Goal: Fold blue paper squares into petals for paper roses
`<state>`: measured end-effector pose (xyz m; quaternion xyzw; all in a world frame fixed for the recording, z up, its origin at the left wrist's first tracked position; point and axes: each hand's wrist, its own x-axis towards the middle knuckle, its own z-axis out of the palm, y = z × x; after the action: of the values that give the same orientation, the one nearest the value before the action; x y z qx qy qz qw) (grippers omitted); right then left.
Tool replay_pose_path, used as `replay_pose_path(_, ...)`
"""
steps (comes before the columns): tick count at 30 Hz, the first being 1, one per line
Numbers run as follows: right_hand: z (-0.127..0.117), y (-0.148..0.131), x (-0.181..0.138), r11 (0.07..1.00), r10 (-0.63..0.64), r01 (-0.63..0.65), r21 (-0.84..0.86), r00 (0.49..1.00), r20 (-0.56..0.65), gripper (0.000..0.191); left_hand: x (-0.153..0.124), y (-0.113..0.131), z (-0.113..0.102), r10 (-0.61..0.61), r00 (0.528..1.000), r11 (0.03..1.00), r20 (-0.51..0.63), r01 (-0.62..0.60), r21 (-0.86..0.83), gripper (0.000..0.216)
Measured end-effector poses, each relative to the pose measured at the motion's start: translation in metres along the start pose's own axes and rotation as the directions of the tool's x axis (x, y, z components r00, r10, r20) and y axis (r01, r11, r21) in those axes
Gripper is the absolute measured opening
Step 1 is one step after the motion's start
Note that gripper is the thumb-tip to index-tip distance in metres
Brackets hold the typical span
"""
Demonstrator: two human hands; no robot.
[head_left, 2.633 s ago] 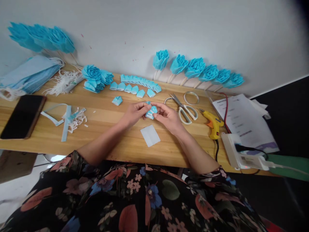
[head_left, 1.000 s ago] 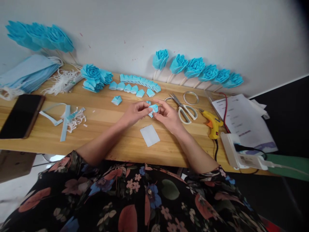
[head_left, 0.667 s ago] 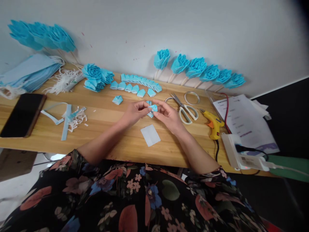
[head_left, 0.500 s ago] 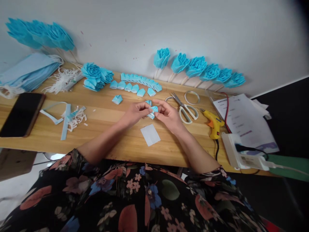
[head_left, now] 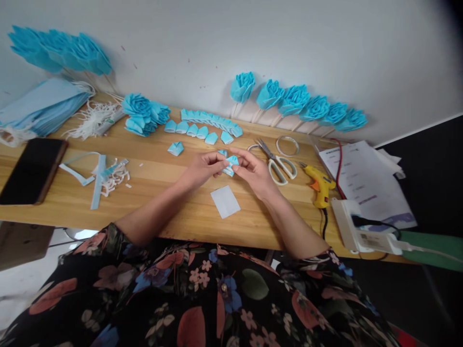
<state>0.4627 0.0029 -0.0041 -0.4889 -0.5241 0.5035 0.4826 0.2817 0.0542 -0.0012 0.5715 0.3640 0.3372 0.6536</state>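
Observation:
Between my two hands is a small folded piece of blue mask fabric [head_left: 230, 166], pinched at both sides. My left hand [head_left: 202, 169] is closed on its left side with thumb and fingertips. On the right side, my right hand [head_left: 253, 172] grips it the same way. Just behind the fingers lies another small blue folded piece [head_left: 223, 153], partly hidden. A flat pale square of fabric [head_left: 225, 202] rests on the table below my hands. To the left sits a loose folded blue petal [head_left: 176, 149].
Folded petals [head_left: 211, 120] lie in rows behind my hands. Scissors [head_left: 278, 163], a tape roll [head_left: 288, 145] and a yellow glue gun [head_left: 320, 185] are at right, near a power strip [head_left: 361, 231]. Blue fabric flowers [head_left: 294, 100] lean on the wall. A phone [head_left: 32, 171] and scraps [head_left: 98, 180] lie left.
The folded fabric has tilted and shifted slightly up and to the right between my fingers. Both hands keep their pinch, and the things on the table stay in place.

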Motion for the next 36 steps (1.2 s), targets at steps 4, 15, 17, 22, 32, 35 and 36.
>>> replay_pose_path(4,0.000,0.001,0.000,0.997,-0.029,0.028,-0.066,0.999,-0.020,0.046,0.000,-0.001,0.000,0.008,1.000,0.998,0.025,-0.009,0.068,0.024)
replay_pose_path(15,0.006,0.000,-0.002,0.977,-0.067,0.064,-0.205,0.998,-0.007,0.040,0.000,-0.004,0.000,0.076,0.995,0.967,0.068,-0.090,0.237,0.022)
replay_pose_path(17,0.004,0.000,-0.002,0.982,-0.049,0.049,-0.184,0.999,0.005,0.042,0.000,-0.006,-0.001,0.062,0.996,0.975,0.071,-0.075,0.207,0.023)
replay_pose_path(22,-0.001,0.000,0.000,0.993,0.008,-0.006,-0.116,1.000,0.011,0.044,0.001,-0.005,-0.005,0.011,0.998,0.987,0.055,-0.019,0.159,0.020)
replay_pose_path(32,-0.005,-0.005,0.000,0.995,0.039,-0.037,-0.096,0.999,0.019,0.044,-0.002,0.007,-0.003,0.044,0.999,0.980,-0.011,-0.041,0.196,0.015)
replay_pose_path(35,-0.003,-0.003,0.000,0.988,0.006,-0.005,-0.152,1.000,0.008,0.044,-0.002,0.008,-0.002,0.052,0.997,0.978,0.050,-0.061,0.201,0.019)
replay_pose_path(36,-0.003,-0.003,0.000,0.988,-0.006,0.008,-0.156,1.000,0.012,0.044,-0.002,0.007,-0.002,0.049,0.996,0.979,0.073,-0.063,0.196,0.020)
